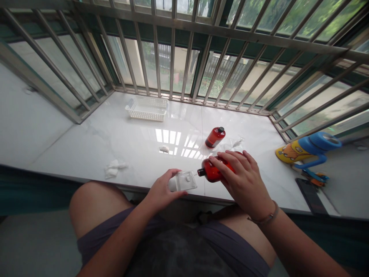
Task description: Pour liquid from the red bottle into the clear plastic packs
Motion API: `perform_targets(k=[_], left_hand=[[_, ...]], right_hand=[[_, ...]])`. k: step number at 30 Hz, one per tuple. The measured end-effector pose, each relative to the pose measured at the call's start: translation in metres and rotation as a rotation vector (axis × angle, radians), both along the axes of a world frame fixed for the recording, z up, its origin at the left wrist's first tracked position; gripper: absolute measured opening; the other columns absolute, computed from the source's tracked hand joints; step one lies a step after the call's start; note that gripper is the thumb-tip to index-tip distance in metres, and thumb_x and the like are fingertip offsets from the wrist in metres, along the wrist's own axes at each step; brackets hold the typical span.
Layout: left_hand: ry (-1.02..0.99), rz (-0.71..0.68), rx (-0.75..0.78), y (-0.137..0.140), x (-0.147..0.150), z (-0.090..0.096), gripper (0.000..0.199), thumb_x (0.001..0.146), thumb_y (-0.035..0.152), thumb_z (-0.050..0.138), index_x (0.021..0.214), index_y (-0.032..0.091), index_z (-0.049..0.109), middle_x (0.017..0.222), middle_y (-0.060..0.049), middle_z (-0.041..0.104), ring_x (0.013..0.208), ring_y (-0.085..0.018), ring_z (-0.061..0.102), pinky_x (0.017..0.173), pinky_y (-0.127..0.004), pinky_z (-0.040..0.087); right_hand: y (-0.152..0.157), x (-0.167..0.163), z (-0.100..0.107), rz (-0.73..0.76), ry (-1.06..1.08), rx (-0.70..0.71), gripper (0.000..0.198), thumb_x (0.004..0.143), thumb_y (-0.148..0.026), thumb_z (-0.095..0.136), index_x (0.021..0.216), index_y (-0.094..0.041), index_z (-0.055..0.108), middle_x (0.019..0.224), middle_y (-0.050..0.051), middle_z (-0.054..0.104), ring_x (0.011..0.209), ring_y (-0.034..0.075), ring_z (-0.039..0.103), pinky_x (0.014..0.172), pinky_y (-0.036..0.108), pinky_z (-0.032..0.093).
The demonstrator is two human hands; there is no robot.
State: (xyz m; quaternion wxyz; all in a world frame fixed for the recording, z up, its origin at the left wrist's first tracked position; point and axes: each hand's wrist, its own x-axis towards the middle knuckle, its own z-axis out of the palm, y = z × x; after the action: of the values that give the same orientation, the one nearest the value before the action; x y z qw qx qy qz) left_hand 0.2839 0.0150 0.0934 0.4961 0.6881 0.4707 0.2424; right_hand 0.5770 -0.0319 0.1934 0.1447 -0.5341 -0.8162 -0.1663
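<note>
My right fingers (235,161) are gripping a tilted red bottle (213,171), its mouth (200,172) pointing toward the clear container (186,181) my left fingers (172,173) are grasping.

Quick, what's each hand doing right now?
Left hand: closed around a clear container.
Right hand: closed around a tilted red bottle, its mouth facing the container.
</note>
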Motion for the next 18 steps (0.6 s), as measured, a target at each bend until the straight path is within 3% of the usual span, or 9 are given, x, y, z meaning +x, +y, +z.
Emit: perform_targets(k=[18], left_hand=[[0.004,0.001,0.004,0.0002,0.0008,-0.002,0.07,0.076,0.044,0.093,0.136,0.031,0.061,0.138,-0.005,0.074,0.128,-0.032,0.069,0.111,-0.046,0.053]], right_hand=[[0.0003,0.0002,0.0039,0.001,-0.008,0.001,0.057,0.101,-0.013,0.067,0.154,-0.032,0.058,0.149,0.009,0.067,0.142,0.033,0.057,0.129,0.061,0.032]])
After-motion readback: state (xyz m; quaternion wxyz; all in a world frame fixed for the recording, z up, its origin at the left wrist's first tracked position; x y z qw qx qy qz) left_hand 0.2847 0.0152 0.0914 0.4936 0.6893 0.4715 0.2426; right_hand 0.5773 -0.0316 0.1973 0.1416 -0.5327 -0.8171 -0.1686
